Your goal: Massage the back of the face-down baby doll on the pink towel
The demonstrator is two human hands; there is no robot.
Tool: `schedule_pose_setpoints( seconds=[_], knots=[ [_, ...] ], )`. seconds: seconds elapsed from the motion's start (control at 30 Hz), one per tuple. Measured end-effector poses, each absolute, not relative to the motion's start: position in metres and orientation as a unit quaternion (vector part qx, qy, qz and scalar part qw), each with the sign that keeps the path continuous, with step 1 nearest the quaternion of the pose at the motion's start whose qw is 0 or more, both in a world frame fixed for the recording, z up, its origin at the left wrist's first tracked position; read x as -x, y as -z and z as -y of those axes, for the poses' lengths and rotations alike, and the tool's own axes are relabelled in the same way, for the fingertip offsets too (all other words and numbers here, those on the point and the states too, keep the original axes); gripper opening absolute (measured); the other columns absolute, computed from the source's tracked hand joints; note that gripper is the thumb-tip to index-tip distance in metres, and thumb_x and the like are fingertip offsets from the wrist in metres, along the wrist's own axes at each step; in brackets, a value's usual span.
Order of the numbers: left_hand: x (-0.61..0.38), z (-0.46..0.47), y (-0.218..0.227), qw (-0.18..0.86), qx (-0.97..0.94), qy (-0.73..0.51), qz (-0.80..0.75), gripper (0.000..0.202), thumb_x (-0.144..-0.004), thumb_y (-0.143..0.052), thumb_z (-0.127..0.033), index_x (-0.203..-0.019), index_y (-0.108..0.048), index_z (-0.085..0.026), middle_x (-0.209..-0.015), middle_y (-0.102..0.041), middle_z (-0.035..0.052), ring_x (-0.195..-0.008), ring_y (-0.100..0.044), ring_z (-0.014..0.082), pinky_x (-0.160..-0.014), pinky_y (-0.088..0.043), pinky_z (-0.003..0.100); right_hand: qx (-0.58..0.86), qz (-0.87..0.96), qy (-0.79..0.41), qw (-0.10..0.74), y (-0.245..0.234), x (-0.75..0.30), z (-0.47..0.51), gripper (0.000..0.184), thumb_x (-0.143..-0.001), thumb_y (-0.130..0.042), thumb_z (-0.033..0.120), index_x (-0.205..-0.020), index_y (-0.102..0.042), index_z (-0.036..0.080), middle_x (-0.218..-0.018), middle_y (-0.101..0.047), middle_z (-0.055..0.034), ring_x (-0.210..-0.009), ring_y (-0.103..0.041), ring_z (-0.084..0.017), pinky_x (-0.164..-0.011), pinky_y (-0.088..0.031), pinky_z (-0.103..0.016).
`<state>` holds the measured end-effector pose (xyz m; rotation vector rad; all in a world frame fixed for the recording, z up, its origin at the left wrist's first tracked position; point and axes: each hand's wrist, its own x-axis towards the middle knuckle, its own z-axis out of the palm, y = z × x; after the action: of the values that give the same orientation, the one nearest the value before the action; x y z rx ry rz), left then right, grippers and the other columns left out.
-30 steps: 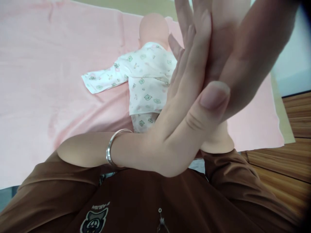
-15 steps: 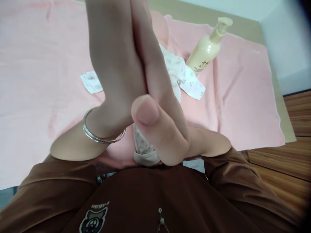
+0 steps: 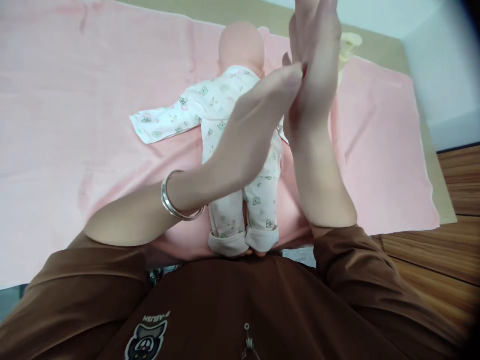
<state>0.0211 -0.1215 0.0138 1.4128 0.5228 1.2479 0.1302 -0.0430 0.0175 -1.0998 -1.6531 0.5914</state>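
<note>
Above the doll, my left hand [image 3: 255, 125], with a silver bangle [image 3: 170, 202] on the wrist, has straight fingers that lean against my right hand [image 3: 315, 70]. My right hand points up and away, fingers stretched out. Neither hand holds anything. Beneath them a bald baby doll [image 3: 241, 47] lies face down, arms out to the sides, in a white printed outfit [image 3: 262, 200] with turned-up cuffs. My hands and forearms cover part of its back and its right-side sleeve. Behind my right hand a cream pump bottle [image 3: 350, 42] is mostly hidden.
A pink blanket [image 3: 75, 100] lies under the doll across a beige surface [image 3: 399, 52]. A white wall [image 3: 446, 75] stands at the back right. Wood-grain panels [image 3: 431, 255] are at the right edge. My body is close to the near edge.
My hands were pressed together near the camera, covering much of the doll. They have moved lower and tilted, the right one shifting rightward over the bottle. The doll's head and back now show.
</note>
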Motion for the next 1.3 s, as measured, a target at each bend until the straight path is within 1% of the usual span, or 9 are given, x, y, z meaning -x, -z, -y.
schedule_pose_setpoints(
  seconds=[0.07,0.17,0.27,0.37,0.57,0.8,0.97,1.13,1.3],
  knots=[
    [-0.016,0.1,0.002,0.541,-0.574,-0.573,-0.224,0.023,-0.097,-0.042,-0.017,-0.106,-0.064,-0.018,-0.101,-0.061,0.0001,-0.118,-0.055,0.0195,-0.107,-0.044,0.034,0.427,0.686,-0.243,0.536,0.001,-0.133,0.032,0.05,-0.103,-0.01,0.035,-0.135,-0.036,0.006,-0.145,-0.04,-0.0095,-0.138,-0.035,-0.012,-0.118,-0.031,-0.027],
    [-0.005,0.056,0.034,0.368,-0.621,-0.635,-0.277,0.042,-0.079,-0.04,0.009,-0.1,-0.064,-0.019,-0.102,-0.063,-0.0015,-0.103,-0.057,0.016,-0.096,-0.047,0.033,0.431,0.719,-0.194,0.51,0.024,-0.125,0.036,0.035,-0.094,-0.026,0.018,-0.122,-0.046,0.01,-0.127,-0.055,-0.0069,-0.123,-0.051,-0.011,-0.109,-0.042,-0.024],
    [0.005,0.015,0.065,0.233,-0.594,-0.621,-0.455,0.051,-0.058,-0.041,0.025,-0.078,-0.054,-0.019,-0.081,-0.058,-0.0039,-0.085,-0.051,0.0134,-0.081,-0.041,0.031,0.457,0.784,-0.126,0.4,0.035,-0.111,0.048,0.046,-0.086,-0.024,0.007,-0.124,-0.047,0.017,-0.123,-0.059,0.0002,-0.118,-0.053,-0.009,-0.105,-0.045,-0.022],
    [0.009,-0.012,0.09,0.207,-0.592,-0.56,-0.542,0.058,-0.048,-0.042,0.031,-0.077,-0.05,-0.018,-0.083,-0.054,-0.0037,-0.087,-0.041,0.013,-0.087,-0.034,0.032,0.499,0.816,-0.053,0.287,0.039,-0.105,0.052,0.052,-0.086,-0.022,0.006,-0.131,-0.043,0.022,-0.132,-0.054,0.0059,-0.127,-0.045,-0.005,-0.111,-0.038,-0.019],
    [0.013,-0.023,0.118,0.241,-0.625,-0.544,-0.506,0.026,-0.082,-0.063,-0.005,-0.095,-0.052,-0.025,-0.098,-0.054,0.0002,-0.099,-0.036,0.0201,-0.099,-0.028,0.04,0.492,0.841,-0.012,0.227,0.052,-0.124,0.029,0.049,-0.089,-0.027,0.013,-0.133,-0.045,0.024,-0.143,-0.043,0.0098,-0.138,-0.031,-0.004,-0.121,-0.026,-0.025],
    [0.018,-0.014,0.117,0.2,-0.657,-0.577,-0.441,0.028,-0.072,-0.061,-0.032,-0.099,-0.06,-0.031,-0.101,-0.058,0.0067,-0.102,-0.046,0.0343,-0.1,-0.026,0.054,0.536,0.801,-0.036,0.263,0.076,-0.149,0.009,0.044,-0.1,-0.021,0.03,-0.139,-0.041,0.024,-0.149,-0.034,0.0115,-0.141,-0.023,-0.005,-0.122,-0.023,-0.031],
    [0.018,-0.012,0.118,0.221,-0.628,-0.591,-0.456,0.031,-0.064,-0.061,-0.04,-0.094,-0.062,-0.033,-0.105,-0.061,0.0067,-0.104,-0.047,0.0362,-0.097,-0.028,0.055,0.627,0.76,-0.008,0.174,0.066,-0.131,0.027,0.054,-0.095,-0.028,0.026,-0.147,-0.028,0.012,-0.153,-0.029,-0.0011,-0.144,-0.021,-0.019,-0.123,-0.018,-0.04],
    [0.019,-0.013,0.125,0.225,-0.634,-0.603,-0.43,0.03,-0.069,-0.06,-0.043,-0.097,-0.061,-0.035,-0.105,-0.059,0.005,-0.104,-0.045,0.034,-0.097,-0.027,0.051,0.581,0.798,0.096,0.13,0.047,-0.107,0.059,0.054,-0.096,-0.026,0.022,-0.141,-0.036,-0.006,-0.146,-0.037,-0.0218,-0.14,-0.029,-0.032,-0.122,-0.014,-0.046],
    [0.021,-0.019,0.129,0.275,-0.63,-0.587,-0.428,0.033,-0.069,-0.063,-0.046,-0.098,-0.057,-0.032,-0.101,-0.055,0.0044,-0.101,-0.04,0.03,-0.102,-0.021,0.045,0.455,0.875,0.009,0.168,0.054,-0.131,0.032,0.052,-0.095,-0.027,0.023,-0.142,-0.038,0.001,-0.151,-0.033,-0.0127,-0.144,-0.022,-0.021,-0.123,-0.017,-0.04]
  ],
)
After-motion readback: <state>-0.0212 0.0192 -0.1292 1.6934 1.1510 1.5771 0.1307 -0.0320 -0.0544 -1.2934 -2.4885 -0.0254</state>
